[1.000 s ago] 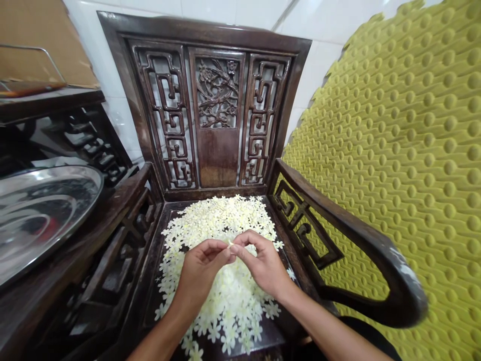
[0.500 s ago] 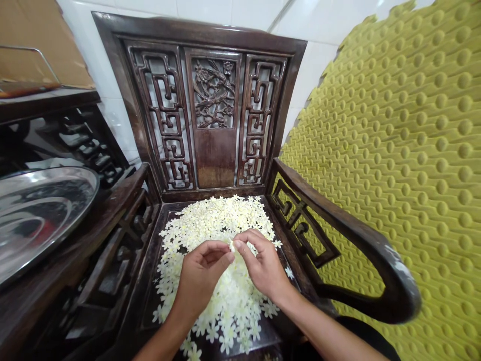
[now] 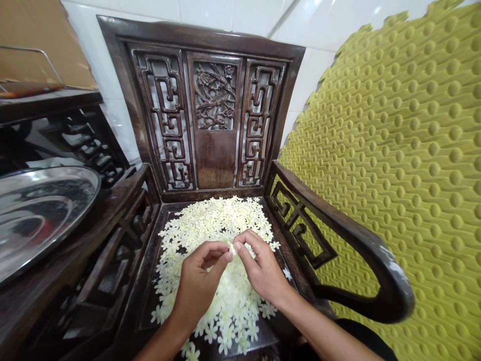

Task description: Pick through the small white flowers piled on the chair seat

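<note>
A heap of small white, yellow-centred flowers [image 3: 221, 220] covers the seat of a dark carved wooden chair [image 3: 214, 120]. My left hand [image 3: 197, 283] and my right hand [image 3: 261, 265] hover over the heap. Their fingertips meet at a single small pale flower [image 3: 230, 247], pinched between them. The flower is partly hidden by my fingers, so its shape is hard to make out. Below my hands, the heap spreads towards the seat's front edge.
A shiny steel tray [image 3: 41, 215] rests on dark wooden furniture to the left, beside the chair's left arm. A yellow-green dimpled foam mat [image 3: 398, 160] leans on the right, behind the chair's curved right arm [image 3: 347, 220]. White wall tiles rise behind.
The view has shifted slightly. My hands remain over the same part of the heap, with their fingertips still together at the small flower.
</note>
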A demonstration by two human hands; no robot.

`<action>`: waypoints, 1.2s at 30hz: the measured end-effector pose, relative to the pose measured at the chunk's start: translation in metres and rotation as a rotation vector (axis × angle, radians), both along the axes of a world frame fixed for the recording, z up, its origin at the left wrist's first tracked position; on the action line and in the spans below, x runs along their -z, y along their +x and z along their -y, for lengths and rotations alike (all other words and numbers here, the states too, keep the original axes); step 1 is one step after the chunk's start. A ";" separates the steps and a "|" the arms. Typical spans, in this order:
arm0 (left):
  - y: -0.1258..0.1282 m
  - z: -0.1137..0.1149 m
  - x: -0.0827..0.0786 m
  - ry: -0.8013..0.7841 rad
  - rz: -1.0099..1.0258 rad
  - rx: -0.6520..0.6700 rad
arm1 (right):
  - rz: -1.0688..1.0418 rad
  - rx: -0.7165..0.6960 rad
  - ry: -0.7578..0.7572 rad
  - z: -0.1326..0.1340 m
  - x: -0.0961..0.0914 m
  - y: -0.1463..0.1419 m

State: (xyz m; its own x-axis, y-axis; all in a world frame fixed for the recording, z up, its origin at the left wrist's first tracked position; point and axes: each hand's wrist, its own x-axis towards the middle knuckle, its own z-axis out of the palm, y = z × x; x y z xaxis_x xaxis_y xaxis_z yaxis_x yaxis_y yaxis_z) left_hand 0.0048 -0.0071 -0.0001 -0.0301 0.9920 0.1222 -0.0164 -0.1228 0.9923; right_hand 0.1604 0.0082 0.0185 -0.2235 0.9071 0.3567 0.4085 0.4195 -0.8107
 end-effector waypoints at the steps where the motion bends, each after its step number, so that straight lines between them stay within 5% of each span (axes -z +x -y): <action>1: 0.000 0.000 0.000 0.008 -0.011 0.005 | -0.002 0.000 -0.004 0.000 0.000 0.000; 36: -0.004 -0.001 0.001 0.025 -0.040 0.038 | -0.024 0.043 0.043 0.004 0.006 -0.008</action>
State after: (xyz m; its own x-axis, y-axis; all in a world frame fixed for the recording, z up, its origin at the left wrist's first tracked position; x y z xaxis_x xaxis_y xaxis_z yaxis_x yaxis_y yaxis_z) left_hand 0.0013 -0.0058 -0.0012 0.0125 0.9890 0.1474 0.0184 -0.1477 0.9889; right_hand 0.1526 0.0043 0.0123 -0.1759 0.8993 0.4004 0.4073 0.4368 -0.8021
